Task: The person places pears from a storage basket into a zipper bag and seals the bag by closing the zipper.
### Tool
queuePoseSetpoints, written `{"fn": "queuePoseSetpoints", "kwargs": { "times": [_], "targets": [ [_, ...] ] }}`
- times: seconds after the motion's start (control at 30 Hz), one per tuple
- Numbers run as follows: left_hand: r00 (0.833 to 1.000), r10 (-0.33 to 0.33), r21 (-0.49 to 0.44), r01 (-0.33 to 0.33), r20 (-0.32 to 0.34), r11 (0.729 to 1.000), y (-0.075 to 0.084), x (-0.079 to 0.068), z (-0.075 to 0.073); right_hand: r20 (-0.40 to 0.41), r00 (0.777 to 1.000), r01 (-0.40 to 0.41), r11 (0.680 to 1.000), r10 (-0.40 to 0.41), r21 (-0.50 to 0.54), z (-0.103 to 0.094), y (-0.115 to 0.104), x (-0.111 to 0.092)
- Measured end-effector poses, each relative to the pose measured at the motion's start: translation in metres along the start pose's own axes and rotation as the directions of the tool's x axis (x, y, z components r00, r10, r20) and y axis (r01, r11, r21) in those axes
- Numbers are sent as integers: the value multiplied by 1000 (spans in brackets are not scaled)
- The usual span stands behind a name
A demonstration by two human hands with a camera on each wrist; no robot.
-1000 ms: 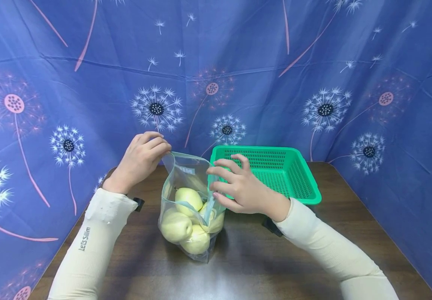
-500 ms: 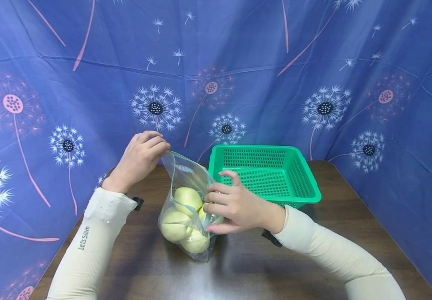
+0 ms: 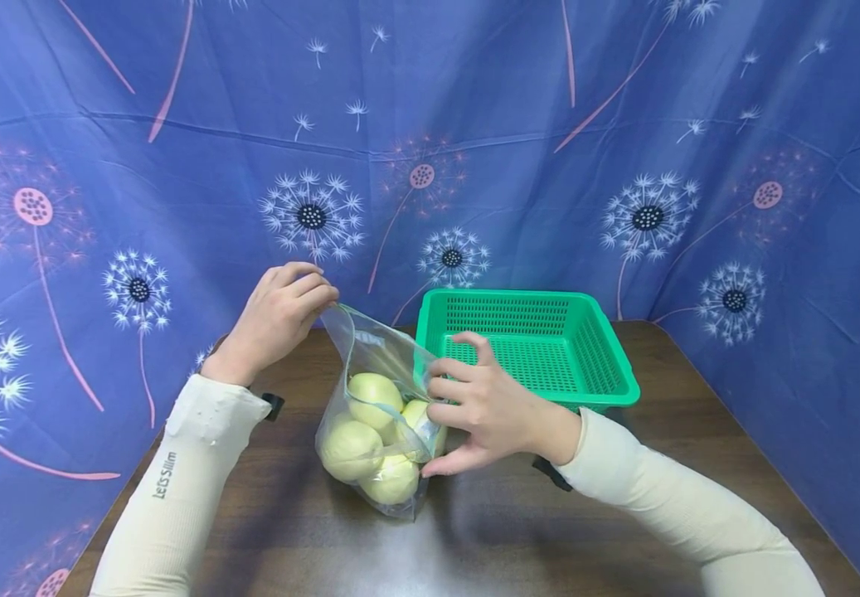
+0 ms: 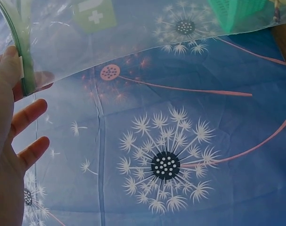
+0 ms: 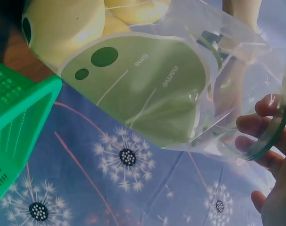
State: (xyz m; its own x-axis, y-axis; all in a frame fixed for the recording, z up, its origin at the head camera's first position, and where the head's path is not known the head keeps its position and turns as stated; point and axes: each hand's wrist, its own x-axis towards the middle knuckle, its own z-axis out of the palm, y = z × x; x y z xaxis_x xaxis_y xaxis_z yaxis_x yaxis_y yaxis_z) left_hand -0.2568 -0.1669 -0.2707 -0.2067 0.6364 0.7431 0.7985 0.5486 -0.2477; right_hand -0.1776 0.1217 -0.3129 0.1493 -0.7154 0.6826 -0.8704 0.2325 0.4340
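Note:
A clear zip bag (image 3: 343, 406) stands on the table with several pale yellow-green pears (image 3: 351, 448) inside. My left hand (image 3: 276, 319) pinches the upper left corner of its mouth, with thumb and finger at the green zip strip (image 4: 18, 47) in the left wrist view; its other fingers spread loose. At the bag's right side is my right hand (image 3: 485, 410), fingers bent and spread, thumb apart from them. In the right wrist view its fingertips (image 5: 250, 126) overlap the zip rim, seen partly through plastic. The bag's green label (image 5: 152, 84) shows there too.
A green perforated basket (image 3: 519, 340) with no contents in sight stands behind and right of the bag. The brown wooden table (image 3: 519, 531) ends at a blue dandelion-print cloth (image 3: 534, 199) behind and along both sides.
My right hand has moved down along the bag's mouth, then slightly back up and right. The near side of the mouth has shifted with it. My left hand has kept its grip on the corner.

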Motion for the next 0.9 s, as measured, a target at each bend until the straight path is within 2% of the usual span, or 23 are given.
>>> {"fn": "queuePoseSetpoints", "kwargs": {
  "times": [0.27, 0.9],
  "targets": [
    [999, -4, 26, 3, 39, 1000, 0, -4, -5, 24, 1000, -12, 1000, 13, -7, -12, 9, -3],
    [999, -18, 65, 15, 49, 998, -2, -10, -19, 130, 989, -82, 996, 75, 46, -34, 34, -14]
  ]
}}
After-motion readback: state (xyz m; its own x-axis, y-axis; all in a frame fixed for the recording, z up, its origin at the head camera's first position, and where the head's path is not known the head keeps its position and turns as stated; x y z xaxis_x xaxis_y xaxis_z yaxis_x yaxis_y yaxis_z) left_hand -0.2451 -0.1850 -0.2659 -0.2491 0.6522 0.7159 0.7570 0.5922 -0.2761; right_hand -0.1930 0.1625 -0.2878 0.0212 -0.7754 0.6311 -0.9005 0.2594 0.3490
